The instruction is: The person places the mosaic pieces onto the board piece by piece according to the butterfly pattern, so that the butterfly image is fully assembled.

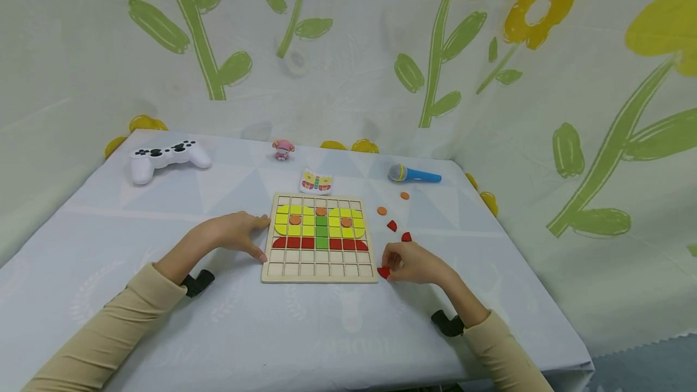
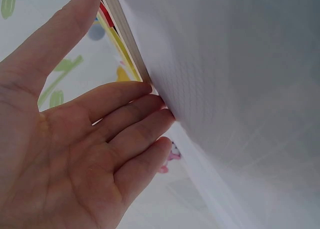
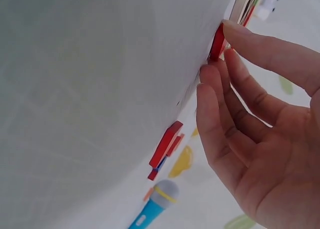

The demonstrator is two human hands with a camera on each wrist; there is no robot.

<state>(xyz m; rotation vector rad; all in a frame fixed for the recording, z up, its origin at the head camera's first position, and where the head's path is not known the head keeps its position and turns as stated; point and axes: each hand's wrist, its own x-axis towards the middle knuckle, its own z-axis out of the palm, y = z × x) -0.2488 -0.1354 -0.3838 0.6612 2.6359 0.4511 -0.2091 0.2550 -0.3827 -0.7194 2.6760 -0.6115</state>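
Observation:
A square wooden grid board (image 1: 319, 279) lies mid-table. On it are yellow tiles (image 1: 280, 219), a column of green tiles (image 1: 322, 231), a row of red tiles (image 1: 293, 242) and several orange discs (image 1: 346, 222). My left hand (image 1: 238, 233) touches the board's left edge, fingers extended and thumb near the front corner; its palm (image 2: 75, 154) fills much of the left wrist view. Just off the board's front right corner, my right hand (image 1: 416, 263) pinches a red quarter-round tile (image 3: 217, 42) at the table surface between thumb and finger.
Two loose red tiles (image 1: 392, 225) and two orange discs (image 1: 382, 211) lie right of the board. Behind it are a patterned butterfly card (image 1: 316, 182), a pink figurine (image 1: 283, 149), a white game controller (image 1: 169, 161) and a blue microphone (image 1: 415, 174).

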